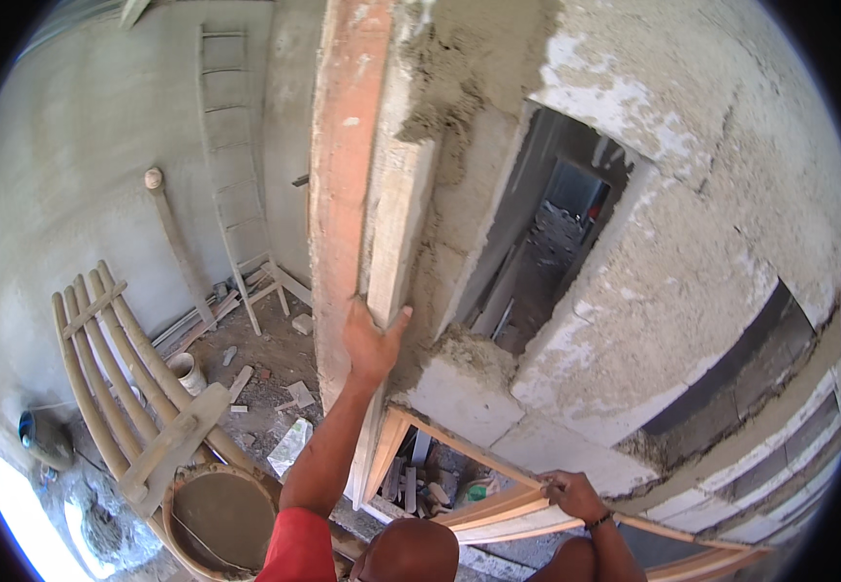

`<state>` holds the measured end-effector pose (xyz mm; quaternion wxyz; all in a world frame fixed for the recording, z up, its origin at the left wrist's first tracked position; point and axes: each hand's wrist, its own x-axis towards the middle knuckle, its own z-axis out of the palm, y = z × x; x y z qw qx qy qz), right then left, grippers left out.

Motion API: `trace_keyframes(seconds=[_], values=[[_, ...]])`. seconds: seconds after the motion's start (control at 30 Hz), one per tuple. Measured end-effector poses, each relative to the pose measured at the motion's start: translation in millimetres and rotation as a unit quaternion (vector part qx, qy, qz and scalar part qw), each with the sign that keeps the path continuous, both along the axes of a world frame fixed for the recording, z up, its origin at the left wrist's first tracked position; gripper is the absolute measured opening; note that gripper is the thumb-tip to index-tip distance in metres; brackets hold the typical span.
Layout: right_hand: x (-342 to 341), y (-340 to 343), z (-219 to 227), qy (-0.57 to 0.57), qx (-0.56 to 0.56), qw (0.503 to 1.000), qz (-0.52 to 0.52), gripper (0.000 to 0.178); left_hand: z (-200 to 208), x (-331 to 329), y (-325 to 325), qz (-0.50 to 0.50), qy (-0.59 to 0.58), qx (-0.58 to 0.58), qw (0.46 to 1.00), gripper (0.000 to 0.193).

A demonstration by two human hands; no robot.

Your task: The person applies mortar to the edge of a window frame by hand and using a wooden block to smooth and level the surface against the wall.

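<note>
My left hand (pixel 374 341) reaches up and grips an upright wooden batten (pixel 403 228), thumb on its right side and fingers on its left. The batten stands along the wall's edge, beside a long reddish strip (pixel 350 136). Lower and to the right, my right hand (pixel 575 497), with a dark band at the wrist, closes its fingers over the edge of a light-brown wooden frame (pixel 503 506). Rough wet-looking mortar (pixel 454 58) covers the wall above and right of the batten. Part of the left hand's grip is hidden behind the wood.
A round tub of grey mortar (pixel 219 519) stands at lower left beside a rack of wooden poles (pixel 115 369). A tall ladder (pixel 231 155) leans on the back wall. Wood scraps and a white bucket (pixel 186 371) lie below. The block wall (pixel 663 281) has rectangular openings.
</note>
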<state>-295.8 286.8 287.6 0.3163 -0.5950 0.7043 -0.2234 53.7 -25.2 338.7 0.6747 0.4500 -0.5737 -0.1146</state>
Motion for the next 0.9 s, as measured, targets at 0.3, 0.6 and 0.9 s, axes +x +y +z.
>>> trace_keyframes(seconds=[0.3,0.6,0.9], values=[[-19,1,-11,-0.002,-0.006,0.999,-0.031,0.031,54,-3,-3,-0.007,0.021,-0.034,0.999,0.05],[0,-18,-12,-0.006,0.002,1.0,0.024,0.031,-2,-7,0,-0.038,0.043,-0.025,0.998,0.044],[-8,-14,-13,-0.033,0.037,0.998,-0.03,0.032,-112,-3,1,-0.016,0.003,0.056,0.998,0.045]])
